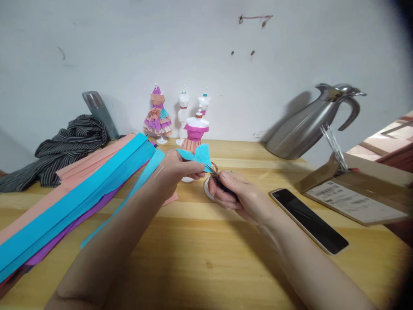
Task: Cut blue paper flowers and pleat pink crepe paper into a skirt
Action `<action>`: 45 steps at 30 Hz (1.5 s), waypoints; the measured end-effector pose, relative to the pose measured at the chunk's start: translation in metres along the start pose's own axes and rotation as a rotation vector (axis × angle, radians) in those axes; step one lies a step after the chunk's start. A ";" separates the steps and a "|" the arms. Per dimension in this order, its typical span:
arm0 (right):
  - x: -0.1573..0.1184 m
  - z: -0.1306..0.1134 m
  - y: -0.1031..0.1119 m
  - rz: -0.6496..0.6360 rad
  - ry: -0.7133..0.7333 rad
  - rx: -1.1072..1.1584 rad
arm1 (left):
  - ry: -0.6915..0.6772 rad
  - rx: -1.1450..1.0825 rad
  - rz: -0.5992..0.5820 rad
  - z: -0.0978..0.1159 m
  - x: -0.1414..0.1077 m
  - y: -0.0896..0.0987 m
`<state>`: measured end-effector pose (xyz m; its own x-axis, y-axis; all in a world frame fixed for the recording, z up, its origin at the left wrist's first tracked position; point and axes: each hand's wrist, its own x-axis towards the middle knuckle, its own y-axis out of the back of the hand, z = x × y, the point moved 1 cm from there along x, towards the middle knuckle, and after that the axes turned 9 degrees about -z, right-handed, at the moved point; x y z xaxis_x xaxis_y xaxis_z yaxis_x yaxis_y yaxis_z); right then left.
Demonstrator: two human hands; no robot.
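My left hand (180, 170) pinches a small piece of blue crepe paper (202, 156), held up over the middle of the table. My right hand (237, 191) is closed around a pair of small scissors (222, 184), whose blades meet the lower right edge of the paper. Just behind the paper stands a mini dress form (196, 131) in a purple top and a pleated peach skirt; the paper hides its lower part. A long light-blue paper strip (138, 183) lies beside my left forearm. Partly hidden behind my right fingers is a white round object (209, 189).
Folded blue, peach and purple crepe paper (80, 181) covers the left side, near a striped cloth (80, 133) and a flask (100, 113). More dress forms (158, 114) line the wall. At right are a phone (308, 219), a cardboard box (351, 193) and a steel jug (300, 122).
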<state>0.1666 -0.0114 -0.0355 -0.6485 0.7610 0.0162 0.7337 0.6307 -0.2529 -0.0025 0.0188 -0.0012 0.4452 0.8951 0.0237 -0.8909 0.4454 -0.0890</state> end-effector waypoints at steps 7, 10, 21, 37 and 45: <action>0.000 0.000 0.000 -0.036 0.006 0.019 | -0.002 0.007 -0.014 -0.002 -0.001 0.001; 0.000 -0.001 -0.001 -0.001 0.035 -0.054 | 0.000 0.005 -0.018 -0.003 -0.001 0.002; 0.000 -0.002 -0.002 0.016 0.036 -0.064 | -0.014 0.040 0.017 -0.007 -0.002 0.003; 0.000 -0.002 -0.002 0.034 0.034 -0.076 | -0.041 0.104 0.056 -0.009 -0.003 0.004; 0.000 -0.001 -0.001 0.042 0.020 -0.071 | -0.042 0.119 0.059 -0.009 -0.003 0.004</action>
<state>0.1659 -0.0117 -0.0341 -0.6133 0.7894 0.0268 0.7730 0.6069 -0.1848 -0.0063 0.0172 -0.0105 0.3900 0.9186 0.0637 -0.9208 0.3890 0.0267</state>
